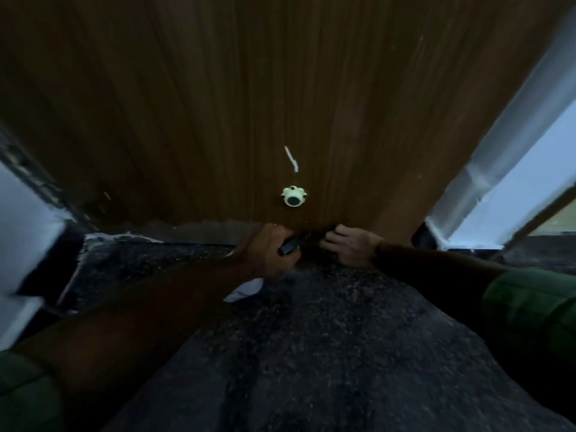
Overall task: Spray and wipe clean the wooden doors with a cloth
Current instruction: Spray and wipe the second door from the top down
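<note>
Speckled dark floor (311,338). Wooden door (249,104), twelve o'clock. Left hand (265,251) curled round spray bottle (243,291) at door's foot; right hand (349,246) pinching dark cloth (311,241) there. Pale knob (293,197) just above.

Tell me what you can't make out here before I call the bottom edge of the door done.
- Head view: the cloth is not discernible; the right hand covers that spot at the door bottom, in shadow.
- Spray bottle: the left hand hides most of it; label blurred.
- Door top: cut off by the frame edge.
- White streak: too blurred to tell scratch from residue.
</note>
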`<state>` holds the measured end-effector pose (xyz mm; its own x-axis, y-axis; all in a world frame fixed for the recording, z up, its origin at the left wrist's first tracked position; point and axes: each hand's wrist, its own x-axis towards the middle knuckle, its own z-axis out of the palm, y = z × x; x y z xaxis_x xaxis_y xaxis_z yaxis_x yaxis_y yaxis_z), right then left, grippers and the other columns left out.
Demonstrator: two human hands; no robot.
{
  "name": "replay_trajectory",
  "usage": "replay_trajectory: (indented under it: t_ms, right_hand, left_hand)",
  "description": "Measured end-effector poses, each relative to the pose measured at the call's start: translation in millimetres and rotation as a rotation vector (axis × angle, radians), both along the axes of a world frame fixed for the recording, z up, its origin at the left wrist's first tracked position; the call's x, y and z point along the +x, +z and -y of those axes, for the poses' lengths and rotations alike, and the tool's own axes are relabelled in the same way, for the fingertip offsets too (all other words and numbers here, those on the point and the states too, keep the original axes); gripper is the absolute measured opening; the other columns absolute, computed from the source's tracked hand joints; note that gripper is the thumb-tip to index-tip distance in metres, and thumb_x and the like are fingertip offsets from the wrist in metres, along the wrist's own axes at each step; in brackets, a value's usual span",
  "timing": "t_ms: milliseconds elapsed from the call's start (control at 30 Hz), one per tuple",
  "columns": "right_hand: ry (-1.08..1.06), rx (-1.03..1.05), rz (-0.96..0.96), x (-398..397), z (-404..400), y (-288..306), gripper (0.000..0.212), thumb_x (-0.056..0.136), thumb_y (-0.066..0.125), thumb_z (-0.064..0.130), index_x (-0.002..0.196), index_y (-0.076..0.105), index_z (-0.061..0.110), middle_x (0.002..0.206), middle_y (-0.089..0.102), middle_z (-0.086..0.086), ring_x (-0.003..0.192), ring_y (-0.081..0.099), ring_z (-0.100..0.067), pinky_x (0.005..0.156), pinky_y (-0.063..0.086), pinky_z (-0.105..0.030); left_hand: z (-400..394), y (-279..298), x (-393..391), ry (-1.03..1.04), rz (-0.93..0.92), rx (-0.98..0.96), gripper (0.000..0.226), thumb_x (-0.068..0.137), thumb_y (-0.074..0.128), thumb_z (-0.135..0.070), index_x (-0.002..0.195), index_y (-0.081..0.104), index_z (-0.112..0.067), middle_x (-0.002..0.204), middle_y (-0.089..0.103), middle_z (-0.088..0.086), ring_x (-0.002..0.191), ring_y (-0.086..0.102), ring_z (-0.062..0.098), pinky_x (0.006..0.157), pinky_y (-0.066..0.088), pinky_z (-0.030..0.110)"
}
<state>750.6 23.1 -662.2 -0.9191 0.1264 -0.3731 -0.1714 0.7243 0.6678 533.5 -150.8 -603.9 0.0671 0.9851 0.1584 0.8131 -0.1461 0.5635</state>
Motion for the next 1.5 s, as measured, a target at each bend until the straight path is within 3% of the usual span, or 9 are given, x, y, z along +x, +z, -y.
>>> replay_trajectory:
  t_ms: [200, 300, 567, 767, 967, 1033, 1200, 1367, 1500]
  right_hand:
    - [0.099, -0.028, -0.32, -117, 52, 16, 0.037, 0.102, 0.045, 0.029, 0.122, 0.075, 0.018, 0.132, 0.065, -0.005, 0.108, 0.058, -0.025, 0.087, 0.038, -0.037]
    - [0.068, -0.026, -0.451, -163, 69, 35, 0.04, 0.098, 0.062, 0.036, 0.125, 0.072, 0.008, 0.132, 0.065, -0.01, 0.105, 0.056, -0.028, 0.088, 0.041, -0.04]
    - [0.435, 0.227, -0.002, -152, 49, 0, 0.048, 0.098, 0.033, 0.032, 0.112, 0.078, 0.037, 0.135, 0.067, 0.008, 0.113, 0.063, -0.016, 0.093, 0.034, -0.038]
    - [0.072, -0.069, -0.602, -242, 100, 51, 0.042, 0.112, 0.026, 0.028, 0.134, 0.058, 0.01, 0.128, 0.067, -0.009, 0.102, 0.052, -0.03, 0.078, 0.049, -0.04]
    - [0.227, 0.112, 0.112, -235, 109, 28, 0.036, 0.107, 0.043, 0.047, 0.136, 0.065, 0.039, 0.156, 0.049, 0.005, 0.13, 0.053, -0.021, 0.102, 0.03, -0.043]
    - [0.239, 0.111, -0.053, -240, 106, 43, 0.039, 0.106, 0.038, 0.044, 0.122, 0.074, 0.037, 0.141, 0.061, 0.005, 0.115, 0.06, -0.02, 0.094, 0.033, -0.04]
    - [0.096, 0.099, -0.766, -238, 113, 82, 0.045, 0.111, 0.03, 0.018, 0.152, 0.048, 0.015, 0.131, 0.058, -0.009, 0.1, 0.054, -0.029, 0.08, 0.043, -0.044]
    - [0.189, 0.039, -0.091, -228, 101, 41, 0.036, 0.1, 0.053, 0.042, 0.125, 0.075, 0.026, 0.132, 0.065, 0.003, 0.108, 0.049, -0.024, 0.087, 0.035, -0.04]
    - [0.399, 0.136, -0.024, -261, 103, 27, 0.054, 0.109, 0.019, 0.035, 0.144, 0.058, 0.021, 0.158, 0.044, -0.006, 0.131, 0.049, -0.03, 0.104, 0.037, -0.042]
  left_hand:
    - [47, -5, -66, 0.177, -0.173, 0.011, 0.046, 0.086, 0.055, -0.052, 0.104, 0.076, -0.015, 0.097, 0.077, 0.008, 0.088, 0.071, 0.027, 0.07, 0.048, 0.031]
    - [61, -10, -88, 0.224, -0.214, 0.011, 0.054, 0.085, 0.053, -0.057, 0.118, 0.073, -0.02, 0.105, 0.078, 0.007, 0.096, 0.073, 0.03, 0.072, 0.051, 0.032]
    - [84, -18, -121, 0.309, -0.145, 0.037, 0.052, 0.084, 0.055, -0.052, 0.114, 0.078, -0.015, 0.105, 0.079, 0.011, 0.097, 0.073, 0.034, 0.077, 0.057, 0.039]
    - [88, -14, -159, 0.449, 0.04, 0.033, 0.047, 0.084, 0.051, -0.056, 0.086, 0.069, -0.013, 0.076, 0.068, 0.01, 0.072, 0.066, 0.037, 0.061, 0.052, 0.042]
    - [104, 8, -187, 0.578, 0.157, 0.111, 0.041, 0.096, 0.068, -0.034, 0.062, 0.047, -0.029, 0.056, 0.048, -0.01, 0.051, 0.047, 0.013, 0.056, 0.031, 0.029]
    - [110, 8, -191, 0.631, 0.187, 0.118, 0.034, 0.093, 0.065, -0.039, 0.064, 0.055, -0.024, 0.058, 0.055, -0.007, 0.055, 0.056, 0.022, 0.057, 0.04, 0.033]
    - [119, 3, -197, 0.687, 0.226, 0.079, 0.04, 0.097, 0.07, -0.031, 0.062, 0.051, -0.024, 0.06, 0.057, 0.0, 0.061, 0.059, 0.032, 0.057, 0.04, 0.035]
    - [130, 13, -200, 0.667, 0.222, 0.034, 0.044, 0.093, 0.066, -0.039, 0.058, 0.048, -0.019, 0.055, 0.054, -0.001, 0.052, 0.053, 0.022, 0.054, 0.03, 0.031]
    - [140, 15, -206, 0.692, 0.13, -0.041, 0.047, 0.095, 0.071, -0.035, 0.058, 0.047, -0.019, 0.058, 0.053, 0.002, 0.055, 0.054, 0.024, 0.055, 0.031, 0.031]
